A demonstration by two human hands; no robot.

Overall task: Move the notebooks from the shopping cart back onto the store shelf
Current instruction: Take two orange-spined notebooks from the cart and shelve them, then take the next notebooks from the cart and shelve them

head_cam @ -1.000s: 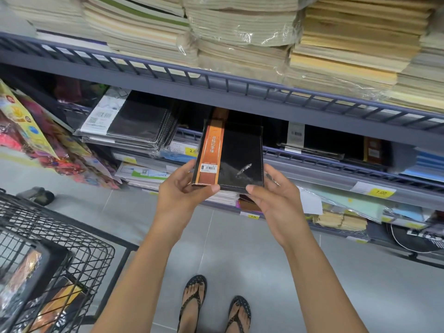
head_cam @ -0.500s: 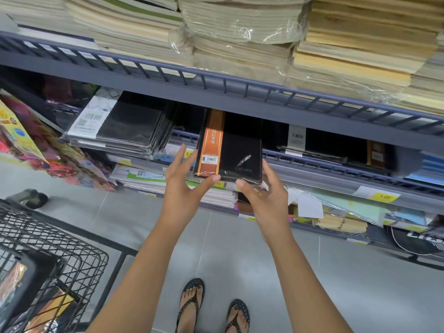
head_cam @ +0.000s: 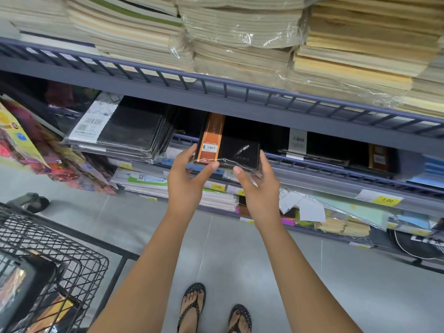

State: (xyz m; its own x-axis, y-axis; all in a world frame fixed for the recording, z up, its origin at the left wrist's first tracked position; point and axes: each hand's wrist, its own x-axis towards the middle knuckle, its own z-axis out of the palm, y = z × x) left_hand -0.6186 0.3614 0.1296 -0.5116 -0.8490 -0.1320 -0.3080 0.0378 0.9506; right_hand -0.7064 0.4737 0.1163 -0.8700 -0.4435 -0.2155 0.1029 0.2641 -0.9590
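Observation:
A black notebook with an orange band and a barcode label, wrapped in clear plastic, lies partly inside the middle shelf, its near edge over the shelf rail. My left hand holds its lower left corner with thumb and fingers. My right hand holds the lower right corner. The black wire shopping cart stands at the lower left, with more wrapped notebooks inside it.
A stack of black notebooks fills the shelf left of my hands, and more dark ones lie to the right. Paper stacks load the upper shelf. Colourful packs hang at left. Yellow price tags line the rails. My sandalled feet stand on grey tile.
Both hands have pushed the notebook forward and up from in front of the shelves into the middle shelf. My view has moved closer to the shelves.

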